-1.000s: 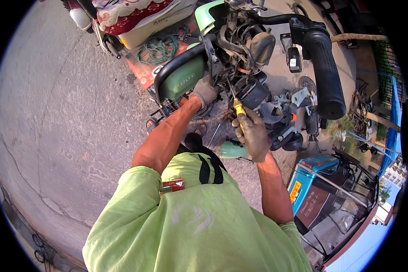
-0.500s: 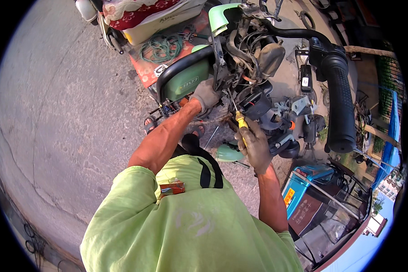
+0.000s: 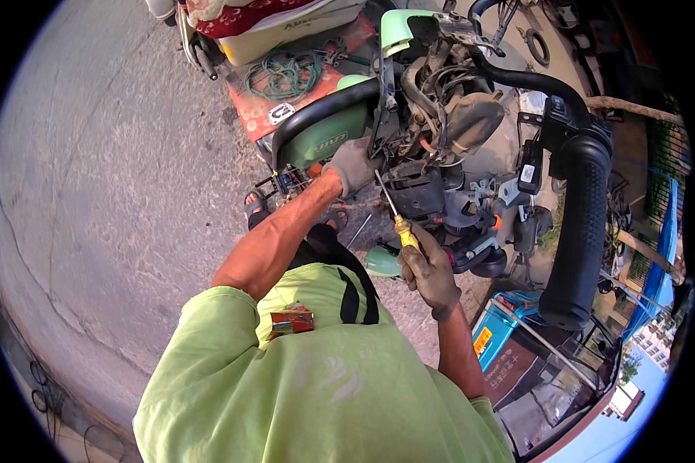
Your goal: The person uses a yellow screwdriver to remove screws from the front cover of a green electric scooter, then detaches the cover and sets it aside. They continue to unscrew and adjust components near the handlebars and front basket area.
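My right hand (image 3: 431,272), in a grey work glove, is wrapped round the yellow handle of a screwdriver (image 3: 406,233). Its thin shaft points up and left, the tip near my left hand. My left hand (image 3: 352,167), gloved too, is closed against the lower left side of a stripped scooter front (image 3: 432,100); its fingertips are hidden there, and what they hold cannot be made out. Bare hoses, cables and a dusty grey-brown part show on the scooter front. A black boxy part (image 3: 415,193) sits just right of the screwdriver's shaft.
A black handlebar grip (image 3: 578,231) juts toward me on the right. Green cord (image 3: 284,76) lies on a red patterned board beyond a black curved bar (image 3: 324,108). A light green shell (image 3: 382,261) rests below the scooter. Near my right elbow stands a blue box (image 3: 502,328).
My right hand has drawn the screwdriver slightly back toward me. The scooter front has shifted right in the picture, and its handlebar grip sits lower. My left hand stays at about the same place.
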Motion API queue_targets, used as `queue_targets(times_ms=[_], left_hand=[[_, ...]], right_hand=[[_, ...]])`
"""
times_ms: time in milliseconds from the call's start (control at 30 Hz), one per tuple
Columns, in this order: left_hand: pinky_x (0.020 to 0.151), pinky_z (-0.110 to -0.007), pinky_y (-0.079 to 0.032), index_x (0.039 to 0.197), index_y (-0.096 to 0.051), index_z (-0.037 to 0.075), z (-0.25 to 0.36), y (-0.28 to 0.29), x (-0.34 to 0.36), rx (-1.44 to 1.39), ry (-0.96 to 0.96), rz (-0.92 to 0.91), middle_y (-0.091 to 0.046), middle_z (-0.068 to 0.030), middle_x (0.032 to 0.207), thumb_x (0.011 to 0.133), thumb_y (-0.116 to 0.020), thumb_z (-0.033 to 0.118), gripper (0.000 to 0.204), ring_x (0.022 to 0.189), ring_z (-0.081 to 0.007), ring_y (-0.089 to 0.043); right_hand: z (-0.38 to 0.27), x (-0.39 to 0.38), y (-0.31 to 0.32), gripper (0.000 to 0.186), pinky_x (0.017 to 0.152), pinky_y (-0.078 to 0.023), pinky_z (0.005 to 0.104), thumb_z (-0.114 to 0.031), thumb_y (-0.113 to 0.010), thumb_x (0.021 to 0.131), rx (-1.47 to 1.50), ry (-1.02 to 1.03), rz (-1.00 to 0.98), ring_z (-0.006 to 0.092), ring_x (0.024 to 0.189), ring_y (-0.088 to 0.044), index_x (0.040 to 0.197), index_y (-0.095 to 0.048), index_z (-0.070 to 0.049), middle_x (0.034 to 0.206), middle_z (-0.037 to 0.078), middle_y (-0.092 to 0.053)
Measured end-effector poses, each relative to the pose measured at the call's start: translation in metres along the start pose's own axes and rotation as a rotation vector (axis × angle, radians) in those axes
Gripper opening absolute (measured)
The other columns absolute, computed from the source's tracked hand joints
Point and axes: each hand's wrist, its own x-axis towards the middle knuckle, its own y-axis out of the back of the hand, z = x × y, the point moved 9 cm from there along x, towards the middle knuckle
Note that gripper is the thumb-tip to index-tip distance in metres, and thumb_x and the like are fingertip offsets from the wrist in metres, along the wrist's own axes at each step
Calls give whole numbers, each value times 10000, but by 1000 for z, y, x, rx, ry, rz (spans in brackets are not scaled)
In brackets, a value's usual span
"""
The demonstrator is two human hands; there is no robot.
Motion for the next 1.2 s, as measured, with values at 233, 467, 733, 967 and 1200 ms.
queue_targets(times_ms=[233,467,733,967,1200], left_hand=[[886,-480,-515,1149,-691,15,-44,-12,5,90,71,80,-702,-274,1030,815,-662,179,373,1006,-457,-639],[878,-480,-513,1127,-684,-10,-2,-2,-3,13,-37,64,-699,-282,1021,812,-665,172,365,1004,-450,-644],[910,-483,-488,1159,-638,-14,-32,-5,1,2,38,99,-667,-290,1073,794,-672,162,407,1048,-472,-610],[831,-487,-515,1039,-681,-33,5,17,-8,56,-31,214,-697,-285,968,780,-688,156,321,945,-470,-643],[821,-490,-515,1041,-675,-39,-11,9,-3,34,0,194,-697,-279,942,790,-698,196,345,915,-455,-658]], right_hand=[[-1,-8,6,564,464,-391,242,-188,-569,976,-34,-65,-67,76,538,-472,1494,-433,-13,813,43,-577],[29,-18,10,558,468,-393,237,-179,-575,970,-14,-26,-66,74,546,-483,1484,-444,-7,810,31,-570],[-14,-33,1,574,497,-397,234,-234,-605,967,253,-244,-104,74,561,-483,1476,-454,-16,769,7,-546],[4,-50,2,537,492,-384,241,-314,-659,938,345,-212,-147,87,552,-472,1319,-517,37,742,10,-520],[27,-73,40,465,571,-452,288,-233,-737,825,504,-214,-50,137,631,-550,1157,-557,37,763,50,-579]])
